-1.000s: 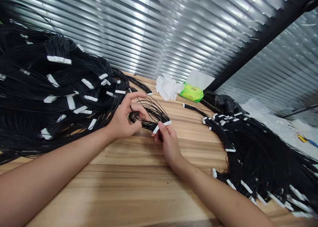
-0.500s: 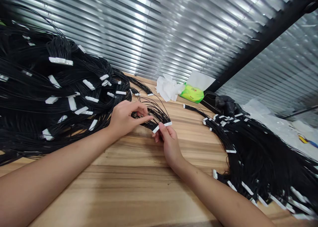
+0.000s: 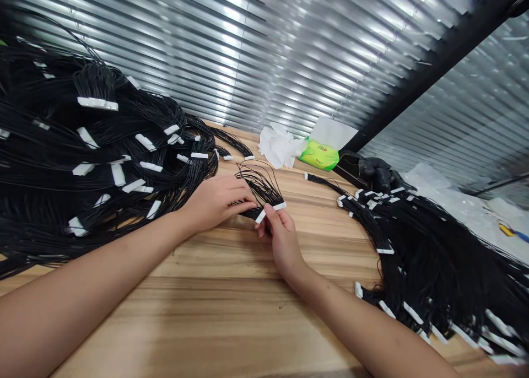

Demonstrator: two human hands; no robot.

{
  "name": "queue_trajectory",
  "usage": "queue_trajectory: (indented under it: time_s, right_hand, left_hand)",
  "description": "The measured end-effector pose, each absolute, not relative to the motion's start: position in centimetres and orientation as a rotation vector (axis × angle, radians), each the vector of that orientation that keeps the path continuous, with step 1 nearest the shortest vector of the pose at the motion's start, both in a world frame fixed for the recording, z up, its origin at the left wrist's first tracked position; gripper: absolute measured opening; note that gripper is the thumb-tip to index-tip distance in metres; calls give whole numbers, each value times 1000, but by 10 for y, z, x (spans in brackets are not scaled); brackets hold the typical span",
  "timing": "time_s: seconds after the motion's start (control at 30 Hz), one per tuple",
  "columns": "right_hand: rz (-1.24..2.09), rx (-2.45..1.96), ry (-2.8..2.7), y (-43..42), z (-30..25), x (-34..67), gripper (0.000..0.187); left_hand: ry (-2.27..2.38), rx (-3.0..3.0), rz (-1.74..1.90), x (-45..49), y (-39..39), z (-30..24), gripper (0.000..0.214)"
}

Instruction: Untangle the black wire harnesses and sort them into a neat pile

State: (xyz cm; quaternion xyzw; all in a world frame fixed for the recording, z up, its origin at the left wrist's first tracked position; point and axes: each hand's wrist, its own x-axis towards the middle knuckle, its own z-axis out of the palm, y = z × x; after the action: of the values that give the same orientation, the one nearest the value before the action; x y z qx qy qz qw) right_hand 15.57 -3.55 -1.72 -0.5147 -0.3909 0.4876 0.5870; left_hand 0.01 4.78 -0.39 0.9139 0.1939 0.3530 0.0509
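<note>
In front of me, my right hand [image 3: 281, 226] pinches two white connectors [image 3: 280, 206] on the ends of black wires, between thumb and fingers. The connectors meet at an angle. From them the black wires [image 3: 264, 182] loop up and to the left over the wood tabletop. My left hand [image 3: 221, 201] is closed on the wires just left of the connectors, thumb and fingertips together. Part of the bundle is hidden beneath its palm.
A big heap of black wire harnesses [image 3: 115, 141] with white connectors covers the left side. Another heap [image 3: 438, 257] lies at right. Crumpled tissue [image 3: 279, 146] and a green tissue pack [image 3: 319, 155] stand by the corrugated metal wall [image 3: 198, 53]. A yellow-and-blue tool [image 3: 508, 231] rests far right.
My left hand has turned palm down and its fingers have closed over the wires, where thumb and finger were stretched apart before. The right hand keeps its hold on the connectors.
</note>
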Motion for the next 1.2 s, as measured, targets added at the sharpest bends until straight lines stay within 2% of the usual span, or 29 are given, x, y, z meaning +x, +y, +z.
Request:
queue_trajectory:
  time_s: [0.27, 0.57, 1.03, 1.2]
  right_hand:
    - [1127, -1223, -917, -36, -17, 156, 36]
    - [1141, -1193, -908, -36, -16, 155, 36]
    - [1160, -1163, -942, -35, -16, 155, 37]
    - [1165, -1174, -951, -36, -16, 154, 37]
  left_hand:
    - [678, 3033, 1188, 1, 40, -2, 30]
    - [628, 3137, 1412, 2, 37, 2, 15]
    - [822, 2983, 1428, 0, 38, 0, 13]
    - [896, 2781, 1552, 2, 36, 0, 11]
